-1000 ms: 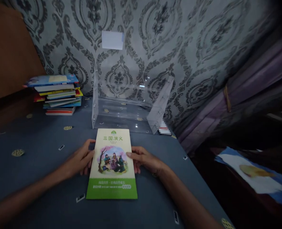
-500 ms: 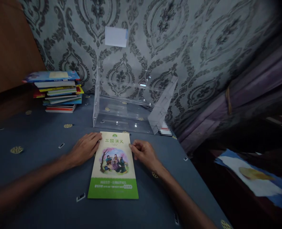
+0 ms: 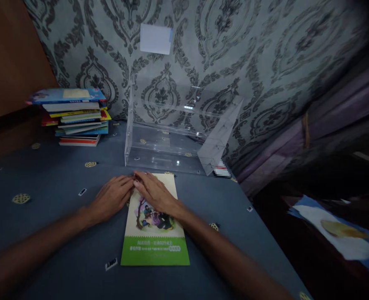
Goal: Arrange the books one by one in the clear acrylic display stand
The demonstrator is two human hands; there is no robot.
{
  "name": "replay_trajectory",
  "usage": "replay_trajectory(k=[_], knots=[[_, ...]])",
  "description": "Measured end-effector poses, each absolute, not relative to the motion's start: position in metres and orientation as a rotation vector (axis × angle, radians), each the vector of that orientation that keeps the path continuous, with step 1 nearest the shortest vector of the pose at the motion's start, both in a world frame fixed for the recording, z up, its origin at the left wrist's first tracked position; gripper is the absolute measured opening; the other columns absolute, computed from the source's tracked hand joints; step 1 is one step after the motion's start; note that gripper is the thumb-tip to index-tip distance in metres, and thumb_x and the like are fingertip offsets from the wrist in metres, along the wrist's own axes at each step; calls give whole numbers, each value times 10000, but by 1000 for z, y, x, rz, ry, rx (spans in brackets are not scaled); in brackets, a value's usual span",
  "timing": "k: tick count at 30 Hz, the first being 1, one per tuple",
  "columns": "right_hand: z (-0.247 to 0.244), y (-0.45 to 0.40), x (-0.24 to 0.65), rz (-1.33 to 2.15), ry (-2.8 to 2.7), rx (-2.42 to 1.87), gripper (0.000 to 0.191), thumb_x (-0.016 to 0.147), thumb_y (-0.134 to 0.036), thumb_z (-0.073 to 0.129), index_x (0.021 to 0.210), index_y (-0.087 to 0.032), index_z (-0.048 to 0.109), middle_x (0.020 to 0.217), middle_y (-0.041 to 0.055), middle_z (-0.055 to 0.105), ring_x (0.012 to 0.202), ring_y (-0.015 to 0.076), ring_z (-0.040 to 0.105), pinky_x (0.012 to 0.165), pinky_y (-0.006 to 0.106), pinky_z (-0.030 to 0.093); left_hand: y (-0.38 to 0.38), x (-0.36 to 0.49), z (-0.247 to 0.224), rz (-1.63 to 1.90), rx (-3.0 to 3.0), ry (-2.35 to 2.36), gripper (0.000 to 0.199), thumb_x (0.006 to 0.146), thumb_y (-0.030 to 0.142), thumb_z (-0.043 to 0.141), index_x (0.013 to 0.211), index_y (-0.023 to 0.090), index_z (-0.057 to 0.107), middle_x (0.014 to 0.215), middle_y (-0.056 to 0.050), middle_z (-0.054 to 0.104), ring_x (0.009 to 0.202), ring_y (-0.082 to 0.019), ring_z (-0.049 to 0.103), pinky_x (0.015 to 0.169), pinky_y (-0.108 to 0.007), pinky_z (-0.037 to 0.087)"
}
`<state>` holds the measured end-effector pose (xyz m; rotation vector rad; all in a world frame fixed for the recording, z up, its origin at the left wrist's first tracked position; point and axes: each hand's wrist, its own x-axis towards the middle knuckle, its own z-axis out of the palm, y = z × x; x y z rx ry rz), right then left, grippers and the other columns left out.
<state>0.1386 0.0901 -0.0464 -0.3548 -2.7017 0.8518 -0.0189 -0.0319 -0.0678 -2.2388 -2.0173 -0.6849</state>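
On the table (image 3: 62, 258), before the rack (image 3: 220, 135): book (image 3: 155, 223) flat | left hand (image 3: 114, 198): fingers together at its upper left edge, grip unclear | right hand (image 3: 155, 193): fingers laid over it, gripping nothing | risk: uneven pressing could skew it

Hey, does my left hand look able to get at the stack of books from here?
Probably yes: between the left hand and the stack of books, only patterned table surface shows. The stack looks a fair stretch away, though, so the arm would likely need extending.
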Motion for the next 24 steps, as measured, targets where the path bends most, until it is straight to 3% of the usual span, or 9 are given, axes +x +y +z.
replay_trajectory(k=[5,9,13,18,24], knots=[[-54,108,169,851,-2629,-484,445,1026,-372,392,1431,-201,455,1423,136,583,1333,262,538,1222,512,263,-31,-23,-68,-713,-2269,-2022,369,989,207,357,1209,180,652,1318,-135,667,1184,-295,627,947,-494,523],[-61,127,203,944,-2466,-628,414,1004,-364,424,1392,-243,506,1388,110,615,1303,263,562,1179,521,336,-33,-24,-71,-719,-2267,-2043,379,997,234,342,1225,192,642,1331,-137,659,1180,-307,629,930,-505,526],[-66,139,220,1199,-2307,-652,451,994,-438,442,1399,-250,501,1433,108,582,1334,246,541,1135,474,406,-32,-24,-70,-728,-2244,-2044,366,1008,260,341,1213,193,637,1315,-131,665,1176,-303,624,943,-497,514],[-71,143,219,1394,-2110,-644,535,954,-588,465,1348,-233,535,1419,121,593,1347,253,531,1161,458,373,-21,-21,-58,-657,-2262,-1971,372,1019,290,325,1109,158,661,1186,-147,704,1117,-308,630,917,-484,509],[-71,148,217,1560,-1900,-657,541,911,-638,536,1311,-274,559,1402,90,607,1335,250,544,1185,462,342,0,-12,-56,-678,-2342,-1885,340,1001,255,360,1183,156,629,1234,-141,695,1161,-287,621,970,-482,495]])
